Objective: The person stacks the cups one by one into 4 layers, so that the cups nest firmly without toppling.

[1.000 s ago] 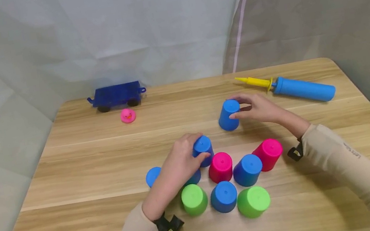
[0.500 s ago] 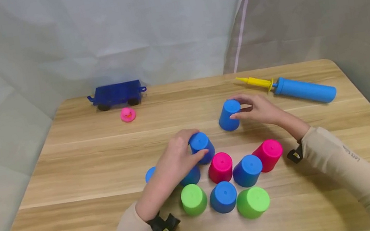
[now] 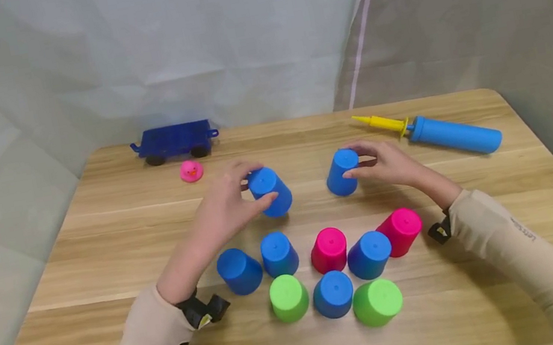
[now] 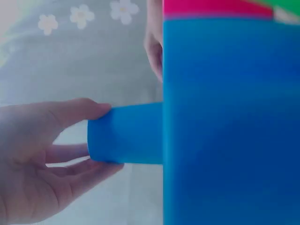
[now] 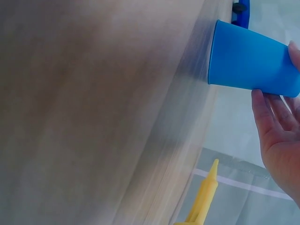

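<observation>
1. Surface: a wooden table (image 3: 101, 238) stands in front of a pale fabric backdrop. All positions below are given relative to the cup cluster (image 3: 326, 274), a group of upturned blue, pink and green cups in the near middle of the table.

2. Change: half a second ago the left hand gripped a blue cup at the far left edge of the cluster. That cup is now lifted clear and sits well beyond the cluster, to its far left. Two blue cups at the cluster's left end, previously hidden by the hand, are now exposed. Judgement: one cup has been separated from the group and is being carried to the far side, roughly level with the right hand's cup.

3. Left hand (image 3: 224, 208): the forearm reaches forward past the cluster's left end. Thumb and fingers are curled round the left cup (image 3: 270, 192), which is tilted, base up. The left wrist view confirms fingers on both sides of the cup wall.

4. Right hand (image 3: 390, 162): unchanged, beyond the cluster's far right. The fingers close narrowly round the base of the right cup (image 3: 342, 172), which tilts slightly, its rim at or near the table.

5. Other items: a pump (image 3: 453, 133) lies further right of the cluster; a blue cart (image 3: 174, 142) and a pink duck (image 3: 191, 171) lie far left.
</observation>
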